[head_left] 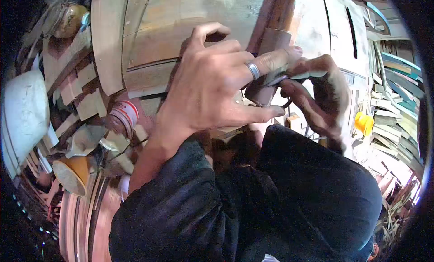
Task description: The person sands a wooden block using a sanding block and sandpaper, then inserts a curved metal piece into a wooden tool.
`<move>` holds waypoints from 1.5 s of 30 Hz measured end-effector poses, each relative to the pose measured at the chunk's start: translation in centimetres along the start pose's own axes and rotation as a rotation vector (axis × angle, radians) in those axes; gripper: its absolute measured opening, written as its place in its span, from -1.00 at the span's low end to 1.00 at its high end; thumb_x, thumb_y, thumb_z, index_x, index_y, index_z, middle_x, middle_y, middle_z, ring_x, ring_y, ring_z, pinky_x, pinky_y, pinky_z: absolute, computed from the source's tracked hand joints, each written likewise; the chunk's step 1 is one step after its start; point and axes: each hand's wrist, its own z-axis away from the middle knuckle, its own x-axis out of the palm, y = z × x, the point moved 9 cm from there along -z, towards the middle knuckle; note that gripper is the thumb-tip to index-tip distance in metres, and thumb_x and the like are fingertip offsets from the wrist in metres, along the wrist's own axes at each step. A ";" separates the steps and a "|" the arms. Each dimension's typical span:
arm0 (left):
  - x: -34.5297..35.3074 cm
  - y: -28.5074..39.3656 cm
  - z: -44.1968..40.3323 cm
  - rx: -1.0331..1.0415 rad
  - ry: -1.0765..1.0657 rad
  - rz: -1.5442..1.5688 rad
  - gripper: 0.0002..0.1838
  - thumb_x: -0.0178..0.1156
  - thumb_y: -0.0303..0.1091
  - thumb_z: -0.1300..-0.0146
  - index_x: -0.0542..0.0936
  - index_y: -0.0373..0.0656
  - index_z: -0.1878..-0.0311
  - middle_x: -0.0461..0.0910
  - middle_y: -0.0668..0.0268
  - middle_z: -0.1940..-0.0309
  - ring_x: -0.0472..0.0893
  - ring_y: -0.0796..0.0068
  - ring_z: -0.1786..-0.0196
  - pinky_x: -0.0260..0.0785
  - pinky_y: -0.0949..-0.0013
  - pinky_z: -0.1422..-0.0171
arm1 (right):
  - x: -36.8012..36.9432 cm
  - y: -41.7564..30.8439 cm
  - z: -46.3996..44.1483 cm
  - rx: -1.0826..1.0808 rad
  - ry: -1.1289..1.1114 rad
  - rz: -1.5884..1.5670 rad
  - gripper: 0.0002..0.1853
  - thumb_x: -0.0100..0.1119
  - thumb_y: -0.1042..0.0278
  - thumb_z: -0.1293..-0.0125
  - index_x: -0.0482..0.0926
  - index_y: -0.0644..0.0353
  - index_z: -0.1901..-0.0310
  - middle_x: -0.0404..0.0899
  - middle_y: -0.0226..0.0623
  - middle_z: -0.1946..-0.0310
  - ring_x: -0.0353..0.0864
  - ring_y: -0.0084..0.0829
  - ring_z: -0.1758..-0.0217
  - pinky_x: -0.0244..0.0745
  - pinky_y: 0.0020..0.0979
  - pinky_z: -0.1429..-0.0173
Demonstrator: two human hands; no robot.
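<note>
A brown, rounded bar-like piece [261, 94] lies at an angle under my hands, with a grey-brown sheet-like layer [275, 39] around its upper part. My left hand [212, 83], with a ring on one finger, spans the piece. Its thumb is at the lower end and its forefinger lies across the top, while the other fingers are bent. From the right, my right hand [323, 92] pinches at the side of the piece with thumb and forefinger. A thin dark edge shows between those fingertips; what it belongs to is partly hidden.
A pale wooden board surface [181, 18] stretches behind my hands. On the left are a white tub [25, 119], a jar with a red-and-white label [124, 117], an orange cone-like object [74, 171] and wood offcuts. A yellow spool-like object [363, 123] and stacked wood strips [389, 126] stand right.
</note>
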 end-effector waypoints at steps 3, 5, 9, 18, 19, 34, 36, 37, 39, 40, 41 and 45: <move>-0.7 0.8 -0.7 0.084 0.075 -0.072 -0.03 0.59 0.34 0.22 0.70 0.14 -0.34 0.66 0.33 0.24 0.56 0.26 0.17 0.30 0.05 -0.27 | 0.0 -0.5 0.2 -0.086 -0.068 0.041 -0.70 0.35 0.70 -0.37 0.56 0.35 -0.09 0.73 -0.12 0.08 0.74 -0.43 0.03 0.63 -0.37 -0.07; -1.2 1.1 -1.3 0.104 0.100 -0.080 -0.02 0.61 0.34 0.27 0.71 0.12 -0.32 0.63 0.29 0.13 0.56 0.24 0.10 0.31 0.04 -0.28 | -0.5 -0.5 0.1 -0.108 -0.041 0.074 -0.72 0.43 0.61 -0.33 0.62 0.31 -0.05 0.77 -0.12 0.11 0.80 -0.32 0.04 0.68 -0.33 -0.04; -1.2 1.1 -2.3 0.159 0.035 -0.088 -0.07 0.59 0.27 0.14 0.61 0.09 -0.34 0.33 0.12 -0.47 0.39 0.00 -0.40 0.27 -0.11 -0.42 | -0.4 -0.5 0.5 -0.186 0.008 0.076 -0.74 0.52 0.54 -0.25 0.67 0.26 0.06 0.79 -0.10 0.18 0.85 -0.16 0.09 0.71 -0.26 0.00; -0.2 0.3 -2.0 0.119 0.089 0.080 -0.05 0.69 -0.08 0.37 0.57 0.01 -0.26 0.52 0.23 -0.47 0.61 0.11 -0.34 0.39 0.10 -0.38 | 0.2 -1.9 -0.4 -0.342 -0.082 0.088 -0.77 0.53 0.60 -0.19 0.67 0.28 0.16 0.71 -0.18 0.34 0.79 -0.24 0.30 0.64 -0.29 0.24; -0.2 0.2 -1.9 0.115 0.091 0.078 -0.05 0.69 -0.08 0.37 0.57 0.01 -0.26 0.52 0.23 -0.47 0.61 0.11 -0.34 0.39 0.10 -0.38 | -0.4 -1.4 -0.8 -0.358 -0.033 0.151 -0.80 0.53 0.57 -0.20 0.68 0.27 0.18 0.73 -0.17 0.35 0.80 -0.24 0.30 0.64 -0.30 0.24; -0.5 -0.1 -1.9 0.101 0.133 0.086 -0.05 0.71 0.07 0.35 0.62 0.09 -0.26 0.58 0.31 -0.41 0.64 0.11 -0.28 0.45 0.09 -0.30 | 0.0 -2.7 -0.7 -0.338 -0.094 0.262 -0.71 0.48 0.62 -0.26 0.64 0.24 0.01 0.79 -0.17 0.24 0.83 -0.32 0.25 0.67 -0.38 0.21; -0.4 -0.2 -1.8 0.085 0.123 0.087 -0.06 0.71 0.08 0.33 0.62 0.08 -0.25 0.58 0.30 -0.41 0.64 0.10 -0.27 0.45 0.09 -0.30 | 0.1 -2.5 -0.4 -0.265 -0.108 0.199 -0.73 0.46 0.60 -0.29 0.67 0.23 0.00 0.80 -0.20 0.22 0.86 -0.33 0.20 0.71 -0.37 0.17; -0.3 -0.3 -1.8 0.079 0.126 0.094 -0.07 0.71 0.11 0.31 0.62 0.07 -0.25 0.58 0.29 -0.41 0.65 0.10 -0.26 0.45 0.09 -0.29 | -0.2 -1.5 -0.4 -0.149 -0.069 0.064 -0.72 0.44 0.62 -0.32 0.66 0.23 -0.03 0.80 -0.20 0.20 0.86 -0.36 0.18 0.71 -0.40 0.15; -0.4 -0.3 -1.7 0.073 0.133 0.105 -0.08 0.71 0.13 0.28 0.62 0.06 -0.25 0.57 0.28 -0.42 0.65 0.09 -0.24 0.46 0.09 -0.29 | -0.5 0.5 0.3 0.061 -0.022 -0.132 -0.69 0.40 0.61 -0.37 0.63 0.23 -0.11 0.81 -0.21 0.17 0.85 -0.45 0.11 0.72 -0.44 0.12; -0.5 -0.2 -1.8 0.083 0.128 0.097 -0.08 0.70 0.15 0.27 0.61 0.06 -0.25 0.57 0.27 -0.42 0.66 0.08 -0.23 0.46 0.09 -0.29 | -0.7 0.6 0.4 0.060 -0.026 -0.130 -0.69 0.40 0.61 -0.37 0.63 0.23 -0.11 0.81 -0.21 0.17 0.85 -0.45 0.11 0.72 -0.44 0.12; -0.5 -0.1 -1.8 0.092 0.121 0.090 -0.07 0.70 0.17 0.25 0.60 0.05 -0.25 0.57 0.26 -0.42 0.66 0.08 -0.22 0.46 0.08 -0.28 | -1.0 0.7 0.5 0.058 -0.028 -0.060 -0.69 0.42 0.61 -0.35 0.64 0.23 -0.10 0.81 -0.20 0.17 0.85 -0.42 0.11 0.71 -0.43 0.13; -0.5 0.0 -1.9 0.128 0.135 0.101 -0.07 0.69 0.19 0.23 0.59 0.05 -0.27 0.56 0.26 -0.42 0.66 0.07 -0.22 0.46 0.08 -0.27 | -1.3 -1.3 -0.4 -0.209 -0.039 0.210 -0.70 0.42 0.69 -0.30 0.63 0.31 -0.04 0.76 -0.16 0.27 0.77 -0.41 0.25 0.62 -0.42 0.23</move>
